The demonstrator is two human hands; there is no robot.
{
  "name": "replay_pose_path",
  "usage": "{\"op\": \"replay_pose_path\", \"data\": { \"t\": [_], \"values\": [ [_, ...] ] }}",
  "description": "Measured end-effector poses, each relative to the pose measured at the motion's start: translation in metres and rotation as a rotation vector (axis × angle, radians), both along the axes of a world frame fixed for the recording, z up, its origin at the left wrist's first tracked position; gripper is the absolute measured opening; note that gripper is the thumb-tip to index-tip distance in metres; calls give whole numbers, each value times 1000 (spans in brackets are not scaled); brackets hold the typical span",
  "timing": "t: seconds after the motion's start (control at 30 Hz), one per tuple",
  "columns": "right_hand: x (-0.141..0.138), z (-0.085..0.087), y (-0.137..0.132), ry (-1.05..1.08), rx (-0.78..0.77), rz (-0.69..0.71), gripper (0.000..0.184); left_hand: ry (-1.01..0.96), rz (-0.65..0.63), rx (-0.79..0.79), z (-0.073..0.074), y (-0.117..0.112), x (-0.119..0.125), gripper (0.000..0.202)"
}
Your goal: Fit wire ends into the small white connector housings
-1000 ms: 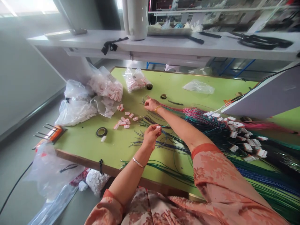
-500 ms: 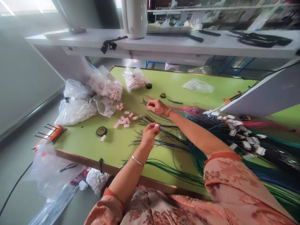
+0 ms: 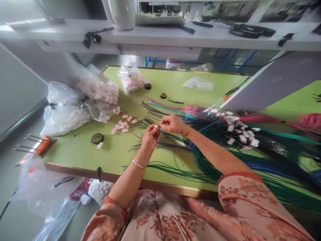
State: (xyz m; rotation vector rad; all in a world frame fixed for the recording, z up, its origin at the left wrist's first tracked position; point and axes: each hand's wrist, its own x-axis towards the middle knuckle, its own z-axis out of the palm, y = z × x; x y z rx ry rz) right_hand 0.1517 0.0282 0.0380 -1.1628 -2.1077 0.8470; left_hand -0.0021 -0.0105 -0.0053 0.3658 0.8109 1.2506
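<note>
My left hand is closed in a pinch around a small white connector housing, with a bluish wire looping down beside it. My right hand is pinched close against the connector, its fingertips on what looks like a thin wire, mostly hidden. Under and around both hands, bundles of dark wires fan out with bare ends towards the left. Loose white-and-orange connectors lie to the left of my hands. Many connectors are on the wire bundle to the right.
Black tape rolls lie on the green table. Plastic bags of connectors stand at the back left. An orange tool with metal prongs sits at the left corner. A shelf with a white mug spans the back.
My right hand has come down from the wire ends towards my left hand and now meets it at the connector. The camera view has shifted to the right.
</note>
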Motion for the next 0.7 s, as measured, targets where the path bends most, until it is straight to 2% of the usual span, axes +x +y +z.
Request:
{"op": "replay_pose_path", "data": {
  "t": [0.17, 0.43, 0.7],
  "values": [
    [0, -4, -2, -66, 83, -14, 17, -22, 0, 5, 0, 1, -1, 23],
    [-2, -8, -2, -59, 103, -34, 16, 11, 7, 33, -1, 2, -1, 20],
    [-2, -7, -4, -77, 128, -66, 12, 262, 70, 84, 0, -2, 1, 27]
  ]
}}
